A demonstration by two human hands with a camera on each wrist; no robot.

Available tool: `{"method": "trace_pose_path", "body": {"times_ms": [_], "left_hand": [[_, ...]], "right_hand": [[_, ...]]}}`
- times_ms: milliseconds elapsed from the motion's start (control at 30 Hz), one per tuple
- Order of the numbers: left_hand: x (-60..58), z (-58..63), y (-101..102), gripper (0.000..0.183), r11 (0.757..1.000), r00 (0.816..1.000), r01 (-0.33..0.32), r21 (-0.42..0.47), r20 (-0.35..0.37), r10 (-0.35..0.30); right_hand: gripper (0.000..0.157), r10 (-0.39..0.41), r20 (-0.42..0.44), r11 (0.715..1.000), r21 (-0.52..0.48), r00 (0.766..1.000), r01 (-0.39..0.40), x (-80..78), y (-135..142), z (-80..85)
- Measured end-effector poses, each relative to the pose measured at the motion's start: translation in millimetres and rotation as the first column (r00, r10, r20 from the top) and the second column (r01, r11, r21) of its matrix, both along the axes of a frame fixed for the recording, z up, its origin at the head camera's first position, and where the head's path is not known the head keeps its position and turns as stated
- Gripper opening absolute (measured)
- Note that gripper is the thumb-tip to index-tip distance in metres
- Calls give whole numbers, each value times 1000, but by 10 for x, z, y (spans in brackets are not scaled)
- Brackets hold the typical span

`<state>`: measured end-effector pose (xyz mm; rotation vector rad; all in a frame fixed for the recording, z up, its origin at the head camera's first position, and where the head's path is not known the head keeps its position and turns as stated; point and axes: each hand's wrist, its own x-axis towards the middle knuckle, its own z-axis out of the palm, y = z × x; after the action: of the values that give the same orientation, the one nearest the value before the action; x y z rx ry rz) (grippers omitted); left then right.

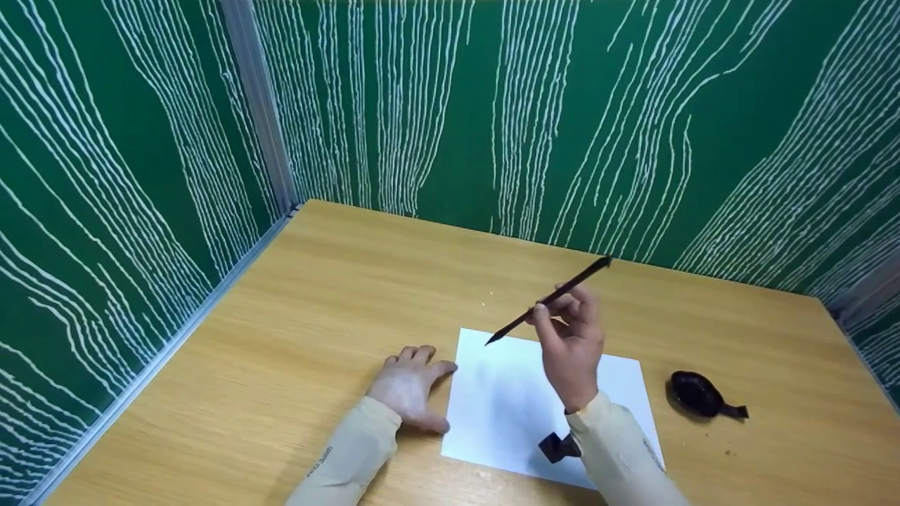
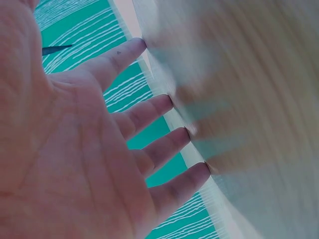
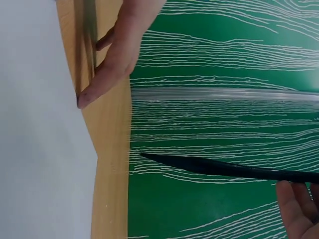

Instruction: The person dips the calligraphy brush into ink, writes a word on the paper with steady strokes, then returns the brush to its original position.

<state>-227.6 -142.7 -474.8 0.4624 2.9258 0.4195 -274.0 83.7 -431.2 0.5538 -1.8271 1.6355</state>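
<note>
Brush (image 1: 573, 284) — pinched in right fingers (image 1: 588, 313) — seemingly above paper (image 1: 503, 404).

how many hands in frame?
2: the left hand at the left edge of the paper; the right hand above it, holding a brush.

Booth-like workspace (image 1: 162, 63), green white-lined panels (image 1: 467, 140), corner post (image 1: 264, 105), wood-toned tabletop (image 1: 330, 281)

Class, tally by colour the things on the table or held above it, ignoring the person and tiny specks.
Dark: 3 (brush-like tool, handled dish, partly hidden object)
White: 1 (paper sheet)
Total: 4
</note>
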Motion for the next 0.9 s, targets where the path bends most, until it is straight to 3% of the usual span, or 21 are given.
{"method": "trace_pose_path", "body": {"times_ms": [200, 533, 900], "left_hand": [[-8, -6, 19, 96, 1000, 1000, -12, -19, 10, 12], [5, -28, -22, 93, 1000, 1000, -17, 14, -4, 17], [-11, -22, 21, 93, 999, 999, -34, -27, 15, 34]], "right_hand": [[31, -24, 44, 999, 36, 999, 23, -40, -43, -116], [28, -4, -31, 995, 104, 1000, 8, -126, -113, -248], [26, 13, -3, 986, 166, 1000, -12, -135, -102, -327]]}}
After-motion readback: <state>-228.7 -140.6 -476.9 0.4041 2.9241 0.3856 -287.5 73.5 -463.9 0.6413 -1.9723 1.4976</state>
